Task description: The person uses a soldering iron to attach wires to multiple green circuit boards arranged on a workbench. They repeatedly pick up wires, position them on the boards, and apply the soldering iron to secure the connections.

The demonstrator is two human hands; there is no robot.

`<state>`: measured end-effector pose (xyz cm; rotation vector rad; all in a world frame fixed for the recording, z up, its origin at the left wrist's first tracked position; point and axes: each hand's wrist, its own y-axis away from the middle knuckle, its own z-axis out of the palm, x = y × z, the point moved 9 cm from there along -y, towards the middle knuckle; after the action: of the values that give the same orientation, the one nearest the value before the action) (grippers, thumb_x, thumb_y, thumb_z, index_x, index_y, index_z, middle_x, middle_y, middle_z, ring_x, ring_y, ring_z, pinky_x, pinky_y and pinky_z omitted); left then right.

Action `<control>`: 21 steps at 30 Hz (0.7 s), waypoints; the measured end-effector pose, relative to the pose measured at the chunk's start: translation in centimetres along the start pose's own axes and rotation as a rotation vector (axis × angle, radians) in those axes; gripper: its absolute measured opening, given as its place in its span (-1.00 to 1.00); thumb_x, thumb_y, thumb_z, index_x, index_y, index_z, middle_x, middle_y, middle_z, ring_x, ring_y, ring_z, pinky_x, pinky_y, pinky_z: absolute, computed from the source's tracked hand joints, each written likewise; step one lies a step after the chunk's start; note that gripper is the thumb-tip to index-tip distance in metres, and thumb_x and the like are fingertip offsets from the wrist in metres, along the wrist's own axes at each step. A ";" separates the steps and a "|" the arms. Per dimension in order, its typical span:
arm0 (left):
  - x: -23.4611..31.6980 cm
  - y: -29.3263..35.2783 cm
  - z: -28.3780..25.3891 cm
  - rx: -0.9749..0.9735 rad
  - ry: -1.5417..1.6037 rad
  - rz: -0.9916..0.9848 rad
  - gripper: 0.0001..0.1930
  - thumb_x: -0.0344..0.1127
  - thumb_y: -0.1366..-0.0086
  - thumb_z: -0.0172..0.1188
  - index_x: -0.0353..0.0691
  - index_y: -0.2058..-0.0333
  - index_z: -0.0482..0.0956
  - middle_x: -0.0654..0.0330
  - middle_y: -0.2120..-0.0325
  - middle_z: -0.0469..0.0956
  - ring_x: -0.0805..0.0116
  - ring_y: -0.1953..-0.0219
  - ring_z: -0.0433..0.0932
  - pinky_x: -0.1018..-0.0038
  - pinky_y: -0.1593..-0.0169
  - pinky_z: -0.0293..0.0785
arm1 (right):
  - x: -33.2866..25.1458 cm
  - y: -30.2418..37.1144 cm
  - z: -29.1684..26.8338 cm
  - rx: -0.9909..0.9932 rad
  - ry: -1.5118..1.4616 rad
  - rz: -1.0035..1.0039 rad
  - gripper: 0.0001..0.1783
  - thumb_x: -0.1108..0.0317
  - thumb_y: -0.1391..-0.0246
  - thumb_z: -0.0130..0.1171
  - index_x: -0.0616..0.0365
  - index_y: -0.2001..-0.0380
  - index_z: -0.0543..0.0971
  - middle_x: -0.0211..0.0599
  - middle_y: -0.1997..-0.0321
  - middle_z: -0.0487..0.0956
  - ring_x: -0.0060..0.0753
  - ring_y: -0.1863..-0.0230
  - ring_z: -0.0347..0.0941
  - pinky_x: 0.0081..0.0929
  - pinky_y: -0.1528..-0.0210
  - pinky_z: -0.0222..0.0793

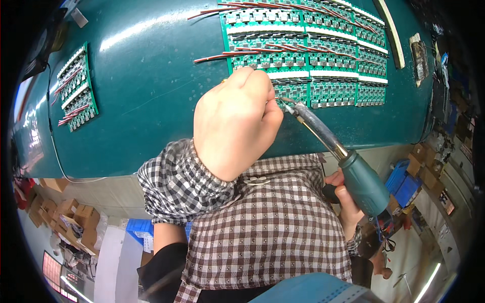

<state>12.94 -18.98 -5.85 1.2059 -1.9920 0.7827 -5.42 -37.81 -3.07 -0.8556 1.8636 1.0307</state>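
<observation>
My right hand [348, 204] grips the black handle of a green soldering gun [366, 184], whose metal barrel points up and left. A thin feed tube runs along the barrel. Its tip meets the lower edge of a large green circuit board panel [371, 95], close to my left fingertips. My left hand [235, 113] is closed in a pinch over the panel's lower left part, on what looks like a thin wire; the fingers mostly hide it. Rows of white connectors cross the panel. Red and black wires [242, 53] lie over its upper rows and stick out leftward.
A smaller circuit board panel [78, 88] with short red wires lies at the left of the green table mat [151, 96]. A pale strip [391, 35] and a worn block [418, 59] lie at the right. Cardboard boxes [76, 217] and blue bins [404, 182] stand beyond the table.
</observation>
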 end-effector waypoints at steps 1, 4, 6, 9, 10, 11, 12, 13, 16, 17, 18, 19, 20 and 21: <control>0.0 0.0 0.0 -0.003 0.000 0.000 -0.84 -0.56 0.09 0.23 -0.20 0.56 0.42 0.26 0.63 0.39 0.40 0.62 0.40 0.48 0.53 0.36 | -0.2 0.0 0.0 -0.032 0.059 -0.030 -0.45 0.39 0.16 0.45 0.39 0.11 0.45 -0.16 0.38 0.64 -0.38 0.32 0.60 -0.47 0.16 0.49; 0.2 -0.1 0.1 -0.010 -0.004 -0.002 -0.84 -0.56 0.09 0.23 -0.20 0.56 0.42 0.26 0.64 0.39 0.39 0.62 0.40 0.48 0.54 0.36 | -0.2 -0.2 -0.1 -0.081 0.149 -0.079 -0.50 0.37 0.18 0.46 0.36 0.16 0.50 -0.21 0.41 0.65 -0.43 0.33 0.60 -0.51 0.17 0.48; 0.0 0.0 0.0 -0.007 0.000 -0.006 -0.84 -0.55 0.09 0.23 -0.20 0.56 0.42 0.26 0.64 0.39 0.39 0.62 0.40 0.48 0.54 0.36 | -0.5 -0.2 0.1 -0.038 0.116 -0.055 -0.52 0.36 0.19 0.47 0.34 0.19 0.53 -0.24 0.43 0.66 -0.46 0.34 0.60 -0.53 0.16 0.47; 0.0 0.0 0.0 -0.009 0.000 -0.008 -0.85 -0.55 0.09 0.23 -0.21 0.56 0.42 0.25 0.63 0.39 0.38 0.62 0.41 0.48 0.54 0.36 | -0.4 -0.2 0.0 -0.026 0.146 -0.066 -0.50 0.35 0.19 0.48 0.34 0.18 0.52 -0.23 0.41 0.66 -0.47 0.34 0.60 -0.51 0.16 0.47; 0.0 0.0 0.0 -0.010 -0.001 -0.009 -0.85 -0.55 0.09 0.23 -0.21 0.56 0.42 0.25 0.63 0.39 0.38 0.62 0.41 0.48 0.54 0.36 | -0.3 -0.2 0.0 -0.013 0.129 -0.051 -0.50 0.35 0.19 0.48 0.34 0.17 0.52 -0.24 0.41 0.66 -0.46 0.34 0.60 -0.51 0.16 0.47; 0.0 0.0 0.1 -0.011 0.001 -0.005 -0.84 -0.55 0.09 0.23 -0.21 0.56 0.42 0.25 0.63 0.39 0.38 0.62 0.41 0.48 0.54 0.36 | -0.4 -0.1 0.0 0.003 0.109 -0.035 -0.50 0.34 0.19 0.48 0.34 0.17 0.52 -0.24 0.40 0.66 -0.46 0.34 0.60 -0.51 0.16 0.47; 0.0 0.0 0.2 -0.013 0.003 -0.001 -0.84 -0.55 0.09 0.23 -0.21 0.55 0.42 0.25 0.63 0.39 0.38 0.62 0.41 0.48 0.54 0.36 | -0.4 -0.1 0.0 0.019 0.088 -0.018 -0.49 0.34 0.19 0.48 0.34 0.17 0.52 -0.24 0.40 0.66 -0.45 0.33 0.60 -0.51 0.16 0.47; 0.1 -0.1 0.3 -0.015 0.005 0.003 -0.84 -0.55 0.09 0.23 -0.21 0.55 0.42 0.25 0.63 0.39 0.38 0.62 0.41 0.48 0.54 0.36 | -0.5 0.0 -0.1 0.009 0.109 -0.038 -0.50 0.34 0.19 0.47 0.34 0.18 0.53 -0.24 0.41 0.66 -0.45 0.33 0.60 -0.51 0.15 0.46; -0.1 0.1 0.1 -0.015 -0.015 -0.014 -0.84 -0.55 0.08 0.23 -0.20 0.55 0.42 0.25 0.63 0.40 0.38 0.62 0.41 0.48 0.54 0.36 | -0.7 -0.2 0.0 -0.027 0.142 -0.078 -0.55 0.33 0.18 0.46 0.31 0.21 0.56 -0.25 0.43 0.66 -0.45 0.34 0.59 -0.49 0.12 0.44; 0.0 0.1 0.1 -0.016 -0.012 -0.012 -0.84 -0.55 0.08 0.23 -0.20 0.55 0.42 0.25 0.63 0.40 0.38 0.62 0.41 0.48 0.54 0.36 | -1.0 -0.2 0.0 -0.022 0.131 -0.070 -0.57 0.33 0.18 0.46 0.30 0.23 0.57 -0.26 0.43 0.66 -0.45 0.34 0.59 -0.49 0.10 0.42; 0.0 0.0 0.1 -0.017 -0.010 -0.011 -0.84 -0.55 0.08 0.24 -0.20 0.55 0.42 0.25 0.63 0.40 0.38 0.62 0.41 0.48 0.54 0.36 | -1.2 -0.3 0.1 -0.018 0.120 -0.062 -0.59 0.33 0.18 0.46 0.29 0.24 0.59 -0.26 0.44 0.66 -0.45 0.35 0.59 -0.48 0.08 0.41; 0.0 0.0 0.1 -0.017 -0.008 -0.010 -0.84 -0.54 0.08 0.24 -0.20 0.55 0.42 0.25 0.63 0.40 0.38 0.63 0.41 0.47 0.53 0.36 | -1.3 -0.3 0.1 -0.013 0.130 -0.072 -0.61 0.33 0.19 0.45 0.28 0.26 0.60 -0.27 0.44 0.66 -0.45 0.35 0.58 -0.48 0.08 0.40; 0.0 0.0 0.1 -0.019 -0.006 -0.011 -0.84 -0.54 0.07 0.24 -0.20 0.55 0.42 0.26 0.63 0.39 0.38 0.63 0.41 0.48 0.53 0.36 | -1.4 -0.3 0.1 -0.007 0.143 -0.081 -0.62 0.33 0.19 0.45 0.27 0.28 0.61 -0.28 0.45 0.66 -0.45 0.36 0.58 -0.47 0.07 0.39; -0.1 0.0 0.2 -0.020 -0.004 -0.012 -0.84 -0.54 0.07 0.24 -0.20 0.55 0.42 0.26 0.63 0.39 0.39 0.63 0.41 0.48 0.53 0.37 | -1.5 -0.2 0.0 -0.001 0.155 -0.091 -0.64 0.33 0.19 0.45 0.26 0.30 0.61 -0.28 0.45 0.66 -0.44 0.36 0.57 -0.46 0.06 0.38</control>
<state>12.94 -19.13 -6.06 1.2069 -1.9898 0.7530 -4.56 -37.63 -1.85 -1.0367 1.9333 0.9324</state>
